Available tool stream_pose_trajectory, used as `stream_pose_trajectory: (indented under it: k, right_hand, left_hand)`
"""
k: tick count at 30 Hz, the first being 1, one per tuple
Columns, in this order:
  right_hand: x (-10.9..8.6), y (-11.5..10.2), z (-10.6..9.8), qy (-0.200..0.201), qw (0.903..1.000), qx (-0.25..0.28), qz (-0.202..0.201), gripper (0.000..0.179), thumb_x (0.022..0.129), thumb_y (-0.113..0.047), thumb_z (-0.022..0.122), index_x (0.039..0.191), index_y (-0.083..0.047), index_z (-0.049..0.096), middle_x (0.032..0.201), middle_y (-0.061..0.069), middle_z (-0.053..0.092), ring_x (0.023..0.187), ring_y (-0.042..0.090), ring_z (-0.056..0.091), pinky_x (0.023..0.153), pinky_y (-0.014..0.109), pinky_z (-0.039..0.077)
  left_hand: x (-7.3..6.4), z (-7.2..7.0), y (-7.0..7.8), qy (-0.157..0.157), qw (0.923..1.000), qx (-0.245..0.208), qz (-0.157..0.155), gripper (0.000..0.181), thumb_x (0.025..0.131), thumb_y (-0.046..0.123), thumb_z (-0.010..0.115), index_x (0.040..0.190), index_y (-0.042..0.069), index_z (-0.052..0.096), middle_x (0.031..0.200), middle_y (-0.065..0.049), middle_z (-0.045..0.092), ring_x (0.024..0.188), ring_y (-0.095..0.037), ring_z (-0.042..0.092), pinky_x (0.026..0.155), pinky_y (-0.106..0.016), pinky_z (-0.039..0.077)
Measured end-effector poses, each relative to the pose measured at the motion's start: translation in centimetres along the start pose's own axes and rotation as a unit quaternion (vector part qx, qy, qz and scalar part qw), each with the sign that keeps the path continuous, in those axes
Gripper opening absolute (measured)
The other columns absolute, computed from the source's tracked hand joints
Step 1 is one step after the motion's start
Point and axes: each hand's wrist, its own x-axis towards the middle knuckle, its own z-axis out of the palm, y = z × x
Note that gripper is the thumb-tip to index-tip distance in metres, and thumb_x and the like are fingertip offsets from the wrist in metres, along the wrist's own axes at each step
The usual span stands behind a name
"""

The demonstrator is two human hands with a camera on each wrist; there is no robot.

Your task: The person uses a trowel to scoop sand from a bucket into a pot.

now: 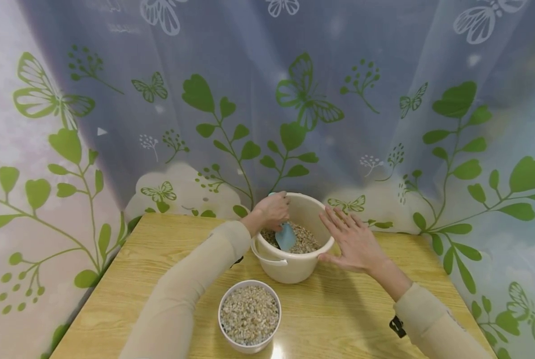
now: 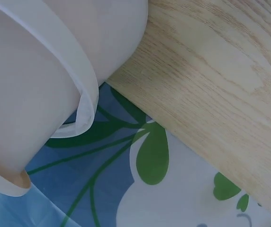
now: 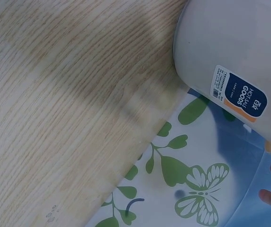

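Note:
A cream bucket stands toward the back of the table, holding small mixed pebbles. My left hand reaches over its near-left rim and grips a light blue scoop, whose blade is down at the pebbles; the scoop's handle is mostly hidden by the fingers. Against the bucket's right side lies my right hand, fingers straight and spread at the rim. Nearer the front, a white bowl is filled with similar pebbles. In the left wrist view, the bucket's handle hangs along its wall.
The wooden table ends at a printed curtain with leaves and butterflies, close behind the bucket. A label is stuck on the bucket's side in the right wrist view.

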Motion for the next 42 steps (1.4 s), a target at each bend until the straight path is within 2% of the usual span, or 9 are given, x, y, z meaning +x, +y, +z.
stream_pose_trajectory:
  k: [11,19,25,28,32,35,42]
  right_hand:
    - [-0.1,0.2,0.0,0.006,1.0000,-0.001,0.002,0.114,0.088,-0.092,0.039,0.167,-0.011,0.028,0.173,0.014,0.031,0.160,0.038,0.034,0.125,0.062,0.033]
    - [-0.1,0.0,-0.1,0.000,0.9999,0.011,0.003,0.113,0.087,-0.088,0.048,0.168,-0.012,0.027,0.174,0.014,0.029,0.160,0.039,0.033,0.124,0.063,0.034]
    - [-0.1,0.1,0.0,0.007,1.0000,0.006,0.003,0.114,0.087,-0.090,0.046,0.167,-0.011,0.029,0.173,0.015,0.031,0.159,0.039,0.036,0.123,0.063,0.035]
    - [0.0,0.1,0.0,0.001,1.0000,0.009,0.002,0.113,0.087,-0.089,0.047,0.167,-0.011,0.027,0.174,0.014,0.029,0.159,0.039,0.035,0.124,0.064,0.034]
    - [-0.1,0.0,0.0,-0.004,0.9999,0.012,0.004,0.113,0.087,-0.088,0.048,0.167,-0.011,0.027,0.174,0.014,0.028,0.159,0.040,0.035,0.124,0.064,0.033]
    - [-0.1,0.0,0.0,0.001,0.9999,0.011,0.005,0.113,0.087,-0.089,0.046,0.167,-0.011,0.029,0.174,0.015,0.030,0.158,0.040,0.036,0.124,0.063,0.033]
    - [-0.1,-0.1,0.1,0.004,0.9999,0.010,0.005,0.115,0.087,-0.092,0.040,0.167,-0.010,0.030,0.173,0.015,0.031,0.158,0.040,0.036,0.124,0.063,0.034]
  left_hand:
    - [0.3,-0.1,-0.2,0.017,0.9998,-0.003,0.005,0.047,0.099,0.071,0.052,0.099,0.030,0.077,0.112,0.008,0.076,0.108,-0.014,0.063,0.098,-0.032,0.044]
    - [0.4,0.1,0.2,0.026,0.9996,-0.004,0.007,0.049,0.099,0.072,0.052,0.096,0.029,0.075,0.109,0.008,0.075,0.105,-0.014,0.062,0.096,-0.032,0.046]
    - [0.3,0.1,0.3,0.031,0.9994,-0.013,0.000,0.049,0.097,0.073,0.054,0.096,0.029,0.076,0.104,0.009,0.075,0.102,-0.013,0.062,0.094,-0.031,0.049]
    - [0.3,0.2,0.4,0.028,0.9992,-0.027,-0.001,0.049,0.097,0.072,0.054,0.098,0.029,0.077,0.105,0.010,0.076,0.103,-0.013,0.064,0.095,-0.032,0.049]
    - [0.3,0.3,0.6,0.045,0.9962,-0.075,0.003,0.048,0.096,0.070,0.057,0.101,0.027,0.079,0.109,0.008,0.078,0.107,-0.015,0.067,0.097,-0.033,0.049]
    - [0.4,0.2,0.8,0.056,0.9943,-0.090,0.003,0.048,0.096,0.070,0.058,0.103,0.028,0.079,0.110,0.007,0.078,0.109,-0.015,0.068,0.098,-0.033,0.050]
    - [0.2,0.1,0.7,0.034,0.9957,-0.086,0.001,0.053,0.098,0.073,0.053,0.112,0.029,0.077,0.115,0.006,0.077,0.112,-0.015,0.067,0.101,-0.033,0.049]
